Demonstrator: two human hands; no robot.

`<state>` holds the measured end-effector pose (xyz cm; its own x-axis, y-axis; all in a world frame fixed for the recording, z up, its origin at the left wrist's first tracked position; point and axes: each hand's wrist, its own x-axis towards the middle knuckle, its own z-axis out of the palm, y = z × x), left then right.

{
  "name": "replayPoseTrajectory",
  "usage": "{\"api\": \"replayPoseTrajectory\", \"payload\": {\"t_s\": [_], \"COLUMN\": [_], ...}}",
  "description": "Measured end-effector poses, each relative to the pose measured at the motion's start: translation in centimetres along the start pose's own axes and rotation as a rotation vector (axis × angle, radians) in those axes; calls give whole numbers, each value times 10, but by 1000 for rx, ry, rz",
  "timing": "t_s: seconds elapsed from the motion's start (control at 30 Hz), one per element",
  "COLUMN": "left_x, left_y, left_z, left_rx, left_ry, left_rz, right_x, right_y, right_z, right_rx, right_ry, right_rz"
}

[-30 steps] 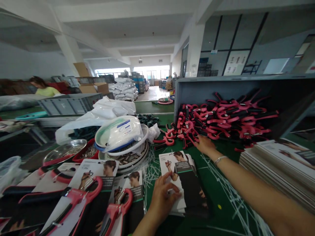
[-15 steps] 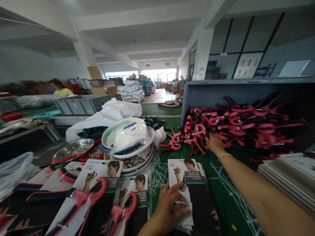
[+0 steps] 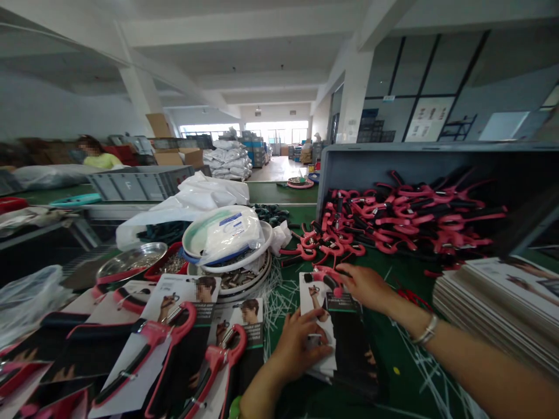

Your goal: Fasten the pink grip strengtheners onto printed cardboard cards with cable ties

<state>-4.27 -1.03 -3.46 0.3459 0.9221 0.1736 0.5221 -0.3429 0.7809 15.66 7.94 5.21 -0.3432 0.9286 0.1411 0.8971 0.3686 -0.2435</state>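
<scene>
Hand grippers in pink and black fill the tipped grey bin [image 3: 349,169] at the far right of our green table [image 3: 393,343], and half a second ago our right hand [image 3: 364,286] was still reaching among them. Now it has come back toward us, closed around one gripper [image 3: 325,277], which it holds just over the top edge of the printed card [image 3: 325,314]. Our left hand [image 3: 301,343] has not shifted: it rests flat, fingers spread, pressing on the card stack near its lower left part. So, as we judge it, the picking is finished and the gripper is about to be laid on the card. To our left lie finished cards with grippers fastened on [image 3: 205,361], beyond them round trays [image 3: 231,262] of small metal parts. A stack of flat cards [image 3: 493,302] sits at our right.
</scene>
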Motion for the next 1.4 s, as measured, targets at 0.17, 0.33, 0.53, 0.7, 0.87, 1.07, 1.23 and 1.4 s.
{"api": "replayPoseTrajectory", "payload": {"t_s": [0.17, 0.33, 0.53, 0.7, 0.87, 1.07, 1.23, 1.4], "left_x": [0, -4, -7, 19, 67, 94, 86, 74], "left_y": [-4, -3, 0, 12, 35, 38, 35, 30], "left_z": [7, -9, -47, -46, -37, -17, -12, -14], "left_rx": [50, 11, -253, 7, 345, 350, 312, 331], "left_ry": [169, 49, -82, 285, 133, 95, 60, 86], "left_rz": [36, 31, -84, -144, -218, -173, -73, 52], "right_x": [-43, -69, -73, -69, -61, -63, -65, -67], "right_y": [-13, -15, -14, -24, -35, -31, -21, -16], "right_z": [22, 30, 26, 26, 33, 43, 52, 60], "right_rx": [-15, 42, 68, -61, -177, -146, -22, 137], "right_ry": [-102, -146, -203, -173, -136, -61, 32, 144], "right_rz": [-46, -69, -145, -201, -268, -254, -223, -201]}}
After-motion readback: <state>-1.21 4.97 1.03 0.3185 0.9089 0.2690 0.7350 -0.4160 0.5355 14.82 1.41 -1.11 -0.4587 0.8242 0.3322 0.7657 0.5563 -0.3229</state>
